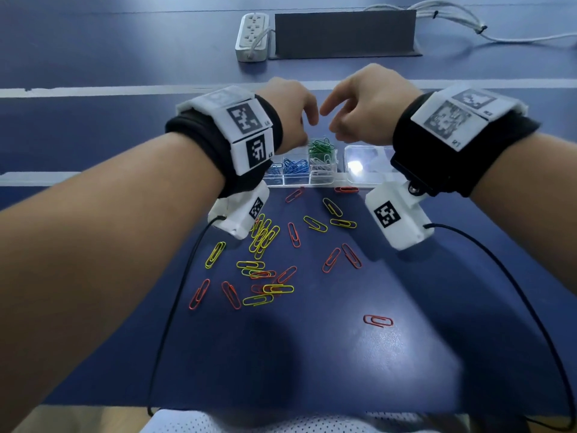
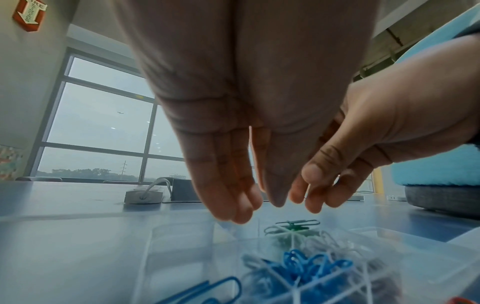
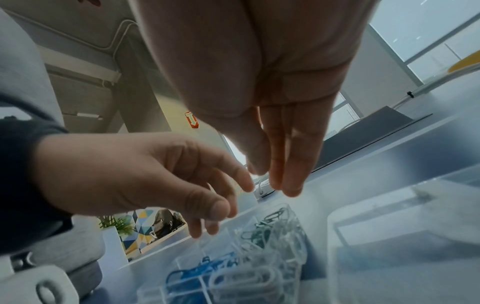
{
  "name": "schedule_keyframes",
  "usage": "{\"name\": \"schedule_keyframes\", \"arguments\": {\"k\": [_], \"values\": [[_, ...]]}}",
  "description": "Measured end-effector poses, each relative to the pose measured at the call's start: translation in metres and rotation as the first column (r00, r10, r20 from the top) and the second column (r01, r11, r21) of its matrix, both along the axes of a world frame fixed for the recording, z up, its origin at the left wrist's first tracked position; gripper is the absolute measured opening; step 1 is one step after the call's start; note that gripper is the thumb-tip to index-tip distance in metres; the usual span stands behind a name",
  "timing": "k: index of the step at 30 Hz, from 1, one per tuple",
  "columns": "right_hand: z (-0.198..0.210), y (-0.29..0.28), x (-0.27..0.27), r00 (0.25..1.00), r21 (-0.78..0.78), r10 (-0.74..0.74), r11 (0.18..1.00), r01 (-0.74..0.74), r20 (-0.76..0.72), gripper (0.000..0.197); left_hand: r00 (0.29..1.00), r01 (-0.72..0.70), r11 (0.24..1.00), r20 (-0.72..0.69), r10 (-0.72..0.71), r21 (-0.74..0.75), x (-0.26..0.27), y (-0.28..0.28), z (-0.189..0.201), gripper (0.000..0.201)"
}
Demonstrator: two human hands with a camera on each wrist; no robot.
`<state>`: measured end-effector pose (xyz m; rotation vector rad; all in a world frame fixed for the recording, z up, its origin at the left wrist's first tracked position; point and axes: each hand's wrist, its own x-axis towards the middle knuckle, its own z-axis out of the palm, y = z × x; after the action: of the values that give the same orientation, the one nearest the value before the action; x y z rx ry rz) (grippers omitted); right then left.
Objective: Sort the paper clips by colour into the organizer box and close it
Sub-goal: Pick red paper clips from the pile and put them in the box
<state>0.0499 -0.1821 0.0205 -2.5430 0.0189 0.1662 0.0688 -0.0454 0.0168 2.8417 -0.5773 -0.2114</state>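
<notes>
A clear organizer box [image 1: 312, 183] sits on the blue table with blue clips [image 1: 293, 167], white clips [image 1: 323, 165] and green clips [image 1: 320, 146] in separate compartments. Its clear lid [image 1: 365, 167] lies opened to the right. My left hand [image 1: 299, 120] and right hand [image 1: 337, 120] hover close together just above the green clips [image 2: 293, 226], fingers pointing down and relaxed. No clip shows between the left fingers [image 2: 233, 195] or the right fingers [image 3: 285, 164]. Loose yellow clips [image 1: 263, 235] and red clips [image 1: 377, 320] lie scattered on the table in front of the box.
Behind the box lie a white power strip [image 1: 253, 37], a dark grey board [image 1: 345, 34] and white cables [image 1: 468, 23]. Black cables [image 1: 175, 295] run from the wrist cameras across the table toward me. White tape lines cross the table.
</notes>
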Motion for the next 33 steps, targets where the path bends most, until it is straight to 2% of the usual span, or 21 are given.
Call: {"name": "schedule_keyframes", "arguments": {"k": [3, 6, 12, 15, 19, 26, 30, 33], "values": [[-0.005, 0.002, -0.002, 0.999, -0.100, 0.032, 0.994, -0.032, 0.001, 0.034, 1.000, 0.008, 1.000, 0.014, -0.008, 0.003, -0.004, 0.004, 0.001, 0.029], [-0.012, 0.006, -0.006, 0.993, -0.206, 0.108, 0.972, -0.114, -0.042, 0.031, 1.000, 0.011, 1.000, 0.006, -0.011, 0.000, -0.011, 0.011, 0.003, 0.027], [-0.007, 0.002, -0.017, 0.988, -0.216, 0.152, 0.966, -0.144, 0.020, 0.038, 0.998, 0.055, 0.998, -0.005, -0.055, -0.044, -0.036, 0.031, 0.007, 0.021], [-0.006, -0.002, -0.033, 0.975, -0.284, 0.221, 0.934, -0.215, -0.010, 0.030, 0.993, 0.106, 0.994, -0.058, -0.105, 0.026, -0.049, 0.039, 0.003, 0.015], [-0.012, -0.003, -0.050, 0.959, -0.381, 0.271, 0.880, -0.282, -0.084, 0.019, 0.989, 0.144, 0.977, -0.061, -0.136, 0.155, -0.057, 0.044, -0.007, 0.014], [-0.024, 0.002, -0.057, 0.956, -0.442, 0.265, 0.848, -0.293, -0.126, 0.015, 0.992, 0.129, 0.974, -0.035, -0.125, 0.185, -0.060, 0.038, -0.013, 0.023], [-0.021, 0.001, -0.062, 0.956, -0.451, 0.258, 0.843, -0.294, -0.140, 0.004, 0.997, 0.079, 0.975, -0.025, -0.075, 0.209, -0.058, 0.026, -0.020, 0.026], [-0.018, -0.002, -0.068, 0.961, -0.452, 0.234, 0.848, -0.276, -0.149, 0.022, 0.999, 0.052, 0.973, -0.028, -0.046, 0.226, -0.057, 0.020, -0.021, 0.025]]}}
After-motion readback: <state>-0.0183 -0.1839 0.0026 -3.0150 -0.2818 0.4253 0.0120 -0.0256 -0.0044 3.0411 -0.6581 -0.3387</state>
